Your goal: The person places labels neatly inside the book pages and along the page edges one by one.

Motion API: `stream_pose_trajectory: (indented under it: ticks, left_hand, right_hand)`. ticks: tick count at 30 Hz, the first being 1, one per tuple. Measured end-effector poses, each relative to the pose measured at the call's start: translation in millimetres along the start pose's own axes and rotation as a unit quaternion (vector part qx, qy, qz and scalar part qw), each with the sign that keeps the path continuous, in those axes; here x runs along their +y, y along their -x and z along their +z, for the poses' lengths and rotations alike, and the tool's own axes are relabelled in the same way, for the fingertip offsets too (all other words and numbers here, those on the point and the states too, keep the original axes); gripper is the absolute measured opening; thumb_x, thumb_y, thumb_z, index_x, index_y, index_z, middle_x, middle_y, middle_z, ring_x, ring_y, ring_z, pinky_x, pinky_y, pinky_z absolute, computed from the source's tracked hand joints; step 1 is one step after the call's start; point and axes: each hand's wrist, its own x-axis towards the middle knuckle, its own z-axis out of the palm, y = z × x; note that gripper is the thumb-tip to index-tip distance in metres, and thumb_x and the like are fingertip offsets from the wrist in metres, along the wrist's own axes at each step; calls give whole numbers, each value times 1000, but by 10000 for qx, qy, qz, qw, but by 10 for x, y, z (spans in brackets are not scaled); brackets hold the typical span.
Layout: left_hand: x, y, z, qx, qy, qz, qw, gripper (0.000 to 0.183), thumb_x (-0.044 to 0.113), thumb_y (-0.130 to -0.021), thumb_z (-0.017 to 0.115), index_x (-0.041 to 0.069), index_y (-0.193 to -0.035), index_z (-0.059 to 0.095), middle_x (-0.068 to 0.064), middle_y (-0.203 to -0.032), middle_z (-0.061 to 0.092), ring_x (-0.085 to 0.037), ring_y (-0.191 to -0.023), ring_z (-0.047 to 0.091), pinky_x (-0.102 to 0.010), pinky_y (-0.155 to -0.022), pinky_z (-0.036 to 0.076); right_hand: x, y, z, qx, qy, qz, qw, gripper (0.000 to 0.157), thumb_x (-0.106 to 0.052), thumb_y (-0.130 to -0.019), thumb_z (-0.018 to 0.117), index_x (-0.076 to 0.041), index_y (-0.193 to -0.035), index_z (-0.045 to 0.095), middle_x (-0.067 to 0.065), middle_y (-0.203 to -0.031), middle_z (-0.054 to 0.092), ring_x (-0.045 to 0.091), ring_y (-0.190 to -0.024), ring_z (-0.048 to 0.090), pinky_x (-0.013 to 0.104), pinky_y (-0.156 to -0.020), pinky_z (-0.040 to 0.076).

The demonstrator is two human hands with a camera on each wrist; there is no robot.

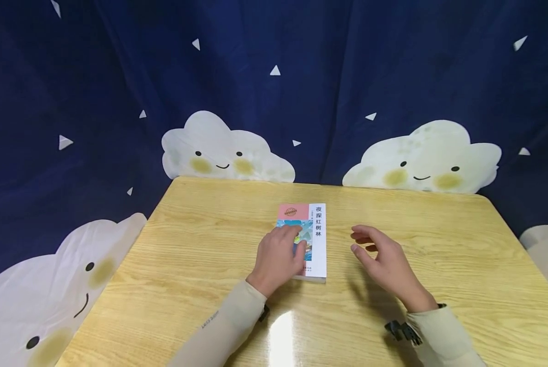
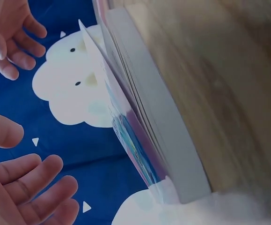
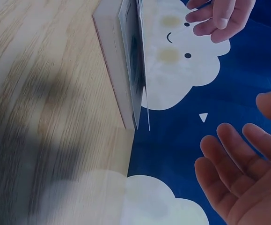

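A thick paperback book [image 1: 318, 255] lies face up on the wooden table, its cover pink and blue with a white strip of dark characters. Its front cover [image 2: 130, 140] stands slightly lifted from the pages in the left wrist view. Over the book's left part is my left hand [image 1: 279, 255], fingers relaxed and holding nothing; a gap shows between this hand [image 2: 32, 187] and the cover. To the right of the book hovers my right hand [image 1: 386, 260], loosely bent and holding nothing. The book's page edge [image 3: 114, 61] faces the right wrist camera.
The light wood table [image 1: 200, 224] has rounded far corners. Behind it hangs a dark blue curtain [image 1: 255, 102] printed with smiling clouds and small white triangles. A bright light reflection lies on the table's near part.
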Motion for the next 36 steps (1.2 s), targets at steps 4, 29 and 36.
stream_pose_trajectory:
  ticks: [4,29,36]
  left_hand:
    - [-15,-19,-3,-162,-186,17,9997,28,26,-93,61,9,-111,74,-6,-103,76,-22,-87,72,-35,-72,59]
    - [163,-90,140,-1073,-1097,-12,9881,44,57,-90,62,14,-94,72,0,-87,68,-18,-75,65,-32,-60,54]
    - [218,-109,176,-1458,-1339,-41,9802,46,57,-92,58,14,-100,72,-1,-93,70,-20,-83,66,-39,-67,56]
  right_hand:
    - [17,7,21,24,36,-109,9999,31,-9,-94,66,-3,-124,62,12,-112,72,27,-99,69,49,-80,57]
    - [116,65,27,-101,-33,123,9999,25,-10,-95,65,-5,-120,66,12,-114,70,28,-101,69,45,-80,59]
    - [138,69,25,-189,-87,224,9995,26,-11,-96,64,-5,-121,66,11,-115,70,28,-102,68,42,-81,59]
